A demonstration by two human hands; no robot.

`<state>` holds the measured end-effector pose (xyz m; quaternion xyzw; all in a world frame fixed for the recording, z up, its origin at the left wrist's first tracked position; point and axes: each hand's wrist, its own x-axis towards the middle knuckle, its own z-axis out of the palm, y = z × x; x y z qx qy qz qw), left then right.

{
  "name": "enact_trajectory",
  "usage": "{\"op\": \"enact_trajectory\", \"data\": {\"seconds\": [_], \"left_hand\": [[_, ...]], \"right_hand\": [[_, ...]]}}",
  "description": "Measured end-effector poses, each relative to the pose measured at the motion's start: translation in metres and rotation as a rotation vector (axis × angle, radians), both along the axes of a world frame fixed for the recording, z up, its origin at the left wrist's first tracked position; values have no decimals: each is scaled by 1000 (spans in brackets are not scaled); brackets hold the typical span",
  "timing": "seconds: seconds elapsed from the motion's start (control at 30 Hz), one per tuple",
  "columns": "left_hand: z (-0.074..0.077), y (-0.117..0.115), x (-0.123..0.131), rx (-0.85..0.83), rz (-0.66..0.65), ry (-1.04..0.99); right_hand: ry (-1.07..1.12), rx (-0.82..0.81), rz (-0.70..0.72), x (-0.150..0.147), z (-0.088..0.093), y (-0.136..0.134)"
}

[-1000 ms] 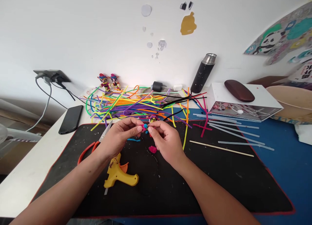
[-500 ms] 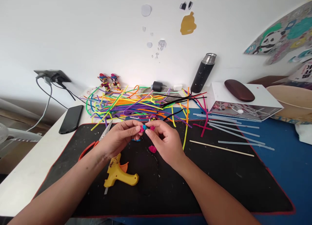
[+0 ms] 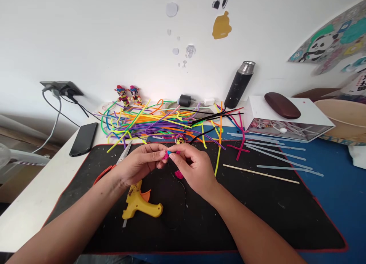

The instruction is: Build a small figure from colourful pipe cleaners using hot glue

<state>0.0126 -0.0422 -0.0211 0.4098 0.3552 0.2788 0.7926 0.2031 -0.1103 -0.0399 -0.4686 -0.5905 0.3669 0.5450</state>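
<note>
My left hand (image 3: 145,159) and my right hand (image 3: 193,161) meet over the black mat, both pinching a small pink and blue pipe-cleaner piece (image 3: 168,153). Fingertips cover most of it. Just below my right fingers lies a coiled pink pipe-cleaner piece (image 3: 178,174). Behind my hands sits a small multicoloured figure (image 3: 180,139), partly hidden. A yellow glue gun (image 3: 143,203) with an orange trigger rests on the mat under my left wrist. Scissors (image 3: 124,153) with orange handles lie partly beneath my left forearm.
A heap of coloured pipe cleaners (image 3: 160,121) spreads along the wall, with two small figures (image 3: 128,95) behind it. Clear glue sticks (image 3: 283,151) and a wooden stick (image 3: 260,174) lie right. A black flask (image 3: 239,84), white box (image 3: 288,111) and phone (image 3: 83,139) stand or lie around.
My right fingertips have shifted slightly over the pink and blue piece, covering more of its blue part. Both hands stay in nearly the same place.
</note>
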Motion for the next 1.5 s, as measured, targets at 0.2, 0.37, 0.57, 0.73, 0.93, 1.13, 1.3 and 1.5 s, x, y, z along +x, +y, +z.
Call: {"op": "enact_trajectory", "data": {"seconds": [0.2,0.37,0.57,0.73,0.93,1.13,1.3,1.5], "left_hand": [[3,1,-3,-32,-47,18],[4,1,-3,-42,-64,13],[4,1,-3,-55,-80,3],[3,1,-2,-58,-70,-6],[1,2,-3,-28,-6,-29],[-2,2,-6,85,81,-27],[-2,1,-7,186,99,6],[-1,-1,-7,316,145,97]], "right_hand": [[0,26,19,1,1,-1],[12,25,34,1,0,-1],[11,47,37,1,-1,-1],[20,47,37,0,0,-1],[56,26,44,2,3,-2],[68,-43,-4,1,3,-1],[51,-63,-13,-1,0,-1],[65,-89,-12,-2,1,0]]}}
